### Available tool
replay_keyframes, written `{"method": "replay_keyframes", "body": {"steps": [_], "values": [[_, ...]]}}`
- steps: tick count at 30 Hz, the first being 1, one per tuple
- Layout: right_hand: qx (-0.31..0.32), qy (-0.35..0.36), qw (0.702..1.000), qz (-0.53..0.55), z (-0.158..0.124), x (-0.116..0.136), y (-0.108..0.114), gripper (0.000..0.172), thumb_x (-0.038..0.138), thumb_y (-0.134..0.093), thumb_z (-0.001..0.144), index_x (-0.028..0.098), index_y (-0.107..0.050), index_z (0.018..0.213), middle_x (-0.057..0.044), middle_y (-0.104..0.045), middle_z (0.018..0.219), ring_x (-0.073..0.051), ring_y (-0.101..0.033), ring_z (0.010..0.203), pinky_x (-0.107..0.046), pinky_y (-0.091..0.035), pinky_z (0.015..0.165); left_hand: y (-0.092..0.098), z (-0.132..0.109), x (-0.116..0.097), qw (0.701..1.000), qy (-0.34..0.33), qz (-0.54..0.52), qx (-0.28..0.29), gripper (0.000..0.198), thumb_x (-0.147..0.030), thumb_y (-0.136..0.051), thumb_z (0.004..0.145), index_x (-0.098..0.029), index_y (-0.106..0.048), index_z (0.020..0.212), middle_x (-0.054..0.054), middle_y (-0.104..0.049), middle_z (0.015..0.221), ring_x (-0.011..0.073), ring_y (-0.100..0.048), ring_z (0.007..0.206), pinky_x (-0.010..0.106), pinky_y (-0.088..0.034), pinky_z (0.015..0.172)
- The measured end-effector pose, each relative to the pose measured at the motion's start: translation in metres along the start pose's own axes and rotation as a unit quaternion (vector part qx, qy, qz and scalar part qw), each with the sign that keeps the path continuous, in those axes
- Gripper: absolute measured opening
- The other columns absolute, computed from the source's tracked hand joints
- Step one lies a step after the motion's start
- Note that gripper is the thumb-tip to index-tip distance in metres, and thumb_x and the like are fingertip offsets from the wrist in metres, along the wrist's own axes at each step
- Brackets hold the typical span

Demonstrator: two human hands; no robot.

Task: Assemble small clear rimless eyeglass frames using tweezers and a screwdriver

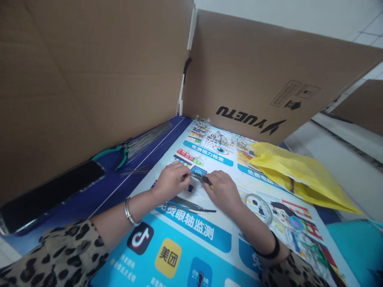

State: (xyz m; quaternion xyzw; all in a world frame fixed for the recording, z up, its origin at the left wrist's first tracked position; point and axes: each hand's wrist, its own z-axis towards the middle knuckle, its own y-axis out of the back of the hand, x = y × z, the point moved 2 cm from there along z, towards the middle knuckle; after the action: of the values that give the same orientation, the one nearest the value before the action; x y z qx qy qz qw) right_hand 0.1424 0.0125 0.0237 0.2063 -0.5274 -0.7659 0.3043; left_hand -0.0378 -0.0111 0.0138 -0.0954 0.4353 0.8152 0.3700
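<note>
My left hand [171,180] is closed in a pinch, its fingertips around what looks like a piece of thin wire; most of it is hidden. Wrapped in my right hand [223,189] is a pair of pliers [206,180] with a dark and yellow handle. The pliers' jaws point left, close to my left fingertips. Both hands are over a printed poster [191,221] that covers the table. Below them, several dark thin wires [191,205] lie on the poster.
At left lie teal-handled pliers [110,152], a bundle of straight wires [146,139] and a black phone [54,195]. Cardboard walls [239,75] stand behind and left. A yellow bag [302,171], a wire coil [259,208] and a teal item [356,247] are right. Tangled wire pieces [224,139] lie at the back.
</note>
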Motion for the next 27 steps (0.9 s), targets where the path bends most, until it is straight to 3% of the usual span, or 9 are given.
{"method": "replay_keyframes", "body": {"steps": [11, 27], "values": [[-0.009, -0.007, 0.998, -0.055, -0.003, 0.012, -0.001, 0.018, 0.027, -0.048, 0.083, 0.016, -0.061, 0.087, -0.008, -0.059, 0.076, -0.02, -0.051, 0.076, -0.031, -0.034, 0.069, 0.0, -0.001, -0.002, 0.997, 0.001, 0.069, -0.021, 0.012, -0.01, -0.048, 0.071, -0.017, -0.052, 0.062, 0.001, -0.054, 0.062, 0.014, -0.049, 0.065, 0.028, -0.04, 0.066], [-0.024, -0.004, 0.997, -0.075, -0.006, 0.012, -0.009, 0.015, 0.023, -0.051, 0.081, 0.016, -0.06, 0.089, -0.006, -0.059, 0.077, -0.019, -0.049, 0.076, -0.029, -0.033, 0.069, -0.001, -0.003, -0.004, 0.995, 0.044, 0.083, -0.022, 0.012, -0.009, -0.05, 0.065, -0.017, -0.049, 0.056, 0.001, -0.053, 0.058, 0.0132, -0.049, 0.061, 0.026, -0.039, 0.062]]}}
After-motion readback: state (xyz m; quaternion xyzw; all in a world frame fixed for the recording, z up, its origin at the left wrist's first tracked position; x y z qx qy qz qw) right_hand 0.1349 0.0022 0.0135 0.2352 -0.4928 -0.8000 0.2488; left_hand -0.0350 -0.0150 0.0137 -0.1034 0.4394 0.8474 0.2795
